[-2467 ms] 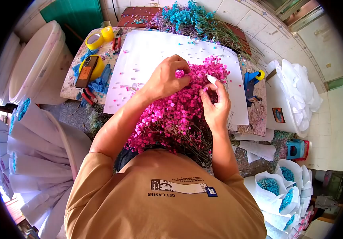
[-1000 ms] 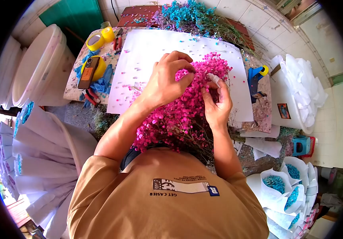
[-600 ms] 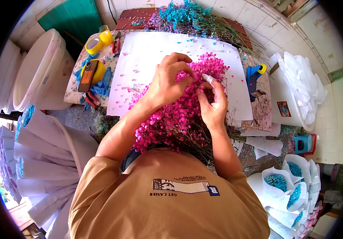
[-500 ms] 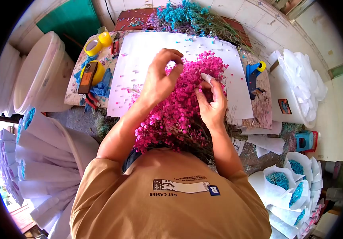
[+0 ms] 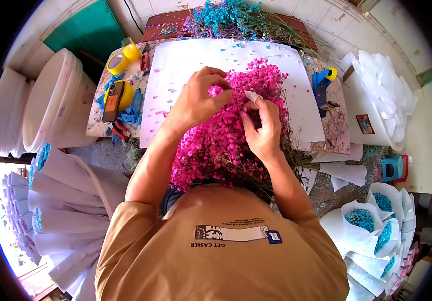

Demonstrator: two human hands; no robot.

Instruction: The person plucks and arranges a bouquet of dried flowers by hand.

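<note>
A large bunch of pink-dyed baby's breath [image 5: 211, 145] leans between my forearms, its heads over the white sheet [image 5: 171, 65] and its stems toward my right elbow. My left hand [image 5: 198, 98] is curled at the left side of the flower heads, with thumb and fingers apart and pink blossoms showing through the gap. My right hand [image 5: 263, 128] is closed on the blossoms at the bunch's right side. White tape [image 5: 253, 96] covers one fingertip of that hand. Whatever small sprig lies between its fingertips is partly hidden.
At left on the table are yellow tape rolls [image 5: 117, 65], a phone [image 5: 113, 102] and red-handled pliers [image 5: 119, 131]. A blue tape dispenser [image 5: 320, 90] stands right. Blue flowers [image 5: 226, 20] lie behind. Wrapped bouquets [image 5: 359, 220] and white tubs [image 5: 53, 100] flank me.
My left hand has lowered slightly toward the flowers, its finger gap narrowing. My right hand has shifted a little left. The camera view has moved slightly.
</note>
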